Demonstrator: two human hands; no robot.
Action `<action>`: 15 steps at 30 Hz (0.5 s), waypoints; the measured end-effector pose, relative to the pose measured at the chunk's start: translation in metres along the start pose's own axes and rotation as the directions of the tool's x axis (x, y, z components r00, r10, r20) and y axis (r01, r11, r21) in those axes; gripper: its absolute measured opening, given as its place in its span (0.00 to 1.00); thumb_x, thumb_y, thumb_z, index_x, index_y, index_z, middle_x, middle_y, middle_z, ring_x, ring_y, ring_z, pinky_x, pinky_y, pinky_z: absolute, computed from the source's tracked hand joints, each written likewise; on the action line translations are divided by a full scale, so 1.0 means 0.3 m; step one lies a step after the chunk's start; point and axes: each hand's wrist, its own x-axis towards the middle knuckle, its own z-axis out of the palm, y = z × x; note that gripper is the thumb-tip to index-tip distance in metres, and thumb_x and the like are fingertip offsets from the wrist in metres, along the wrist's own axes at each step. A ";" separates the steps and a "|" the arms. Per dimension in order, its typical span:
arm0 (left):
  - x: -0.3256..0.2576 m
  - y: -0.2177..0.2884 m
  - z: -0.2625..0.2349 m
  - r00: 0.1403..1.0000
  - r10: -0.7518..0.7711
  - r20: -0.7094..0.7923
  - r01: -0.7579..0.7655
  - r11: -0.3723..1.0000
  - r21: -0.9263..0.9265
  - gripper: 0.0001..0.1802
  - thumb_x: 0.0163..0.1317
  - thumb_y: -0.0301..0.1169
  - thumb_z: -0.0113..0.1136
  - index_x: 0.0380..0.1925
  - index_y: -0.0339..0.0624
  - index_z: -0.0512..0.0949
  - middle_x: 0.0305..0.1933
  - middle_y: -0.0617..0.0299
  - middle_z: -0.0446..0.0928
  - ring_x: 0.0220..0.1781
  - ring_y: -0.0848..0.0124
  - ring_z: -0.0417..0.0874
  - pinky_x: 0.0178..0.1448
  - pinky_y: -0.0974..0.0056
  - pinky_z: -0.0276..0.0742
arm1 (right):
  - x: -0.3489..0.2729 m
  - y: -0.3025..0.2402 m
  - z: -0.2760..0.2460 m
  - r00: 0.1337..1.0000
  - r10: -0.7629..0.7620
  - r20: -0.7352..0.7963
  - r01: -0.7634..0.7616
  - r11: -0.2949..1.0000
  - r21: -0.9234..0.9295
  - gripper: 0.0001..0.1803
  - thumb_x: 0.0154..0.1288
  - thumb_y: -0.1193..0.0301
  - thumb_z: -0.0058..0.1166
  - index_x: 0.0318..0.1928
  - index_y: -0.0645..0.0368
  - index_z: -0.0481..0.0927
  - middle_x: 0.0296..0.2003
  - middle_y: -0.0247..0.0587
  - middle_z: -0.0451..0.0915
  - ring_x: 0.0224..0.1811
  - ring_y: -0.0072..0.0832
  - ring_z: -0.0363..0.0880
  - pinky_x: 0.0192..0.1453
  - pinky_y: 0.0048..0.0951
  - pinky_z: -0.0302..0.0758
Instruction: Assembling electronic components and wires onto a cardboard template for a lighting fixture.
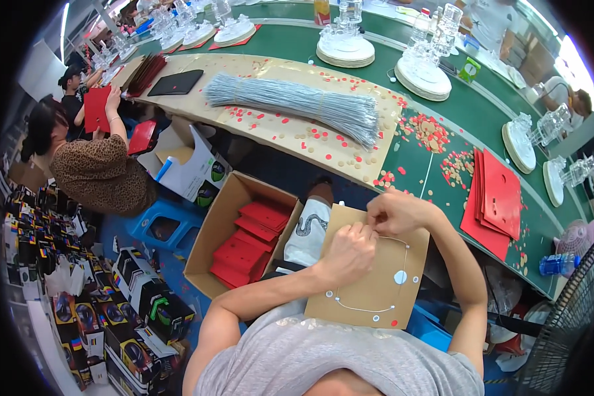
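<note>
A brown cardboard sheet with several holes rests on my lap. A thin pale wire runs across its lower part, and another length curves from my fingers toward the upper right hole. My left hand lies over the sheet's upper left, closed with the fingers curled in a pinch. Just above it, my right hand is closed too, its fingertips pressed together near the sheet's top edge. Both seem to grip the wire there, though its ends are hidden by the fingers.
Ahead, a bundle of silver wires lies on brown paper among red and tan discs. Red sheets are stacked on the green table at right. Left of my legs stands a carton of red sheets. A co-worker sits further left.
</note>
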 end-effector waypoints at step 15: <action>0.059 -0.201 -0.072 0.997 0.072 0.010 -0.065 0.941 -0.333 0.21 0.58 0.20 0.62 0.52 0.47 0.85 0.64 0.55 0.79 0.68 0.56 0.76 0.76 0.38 0.54 | -0.068 -0.135 0.360 0.395 0.102 -0.913 -0.211 0.977 0.018 0.15 0.52 0.69 0.74 0.40 0.57 0.86 0.36 0.42 0.80 0.42 0.41 0.81 0.44 0.40 0.80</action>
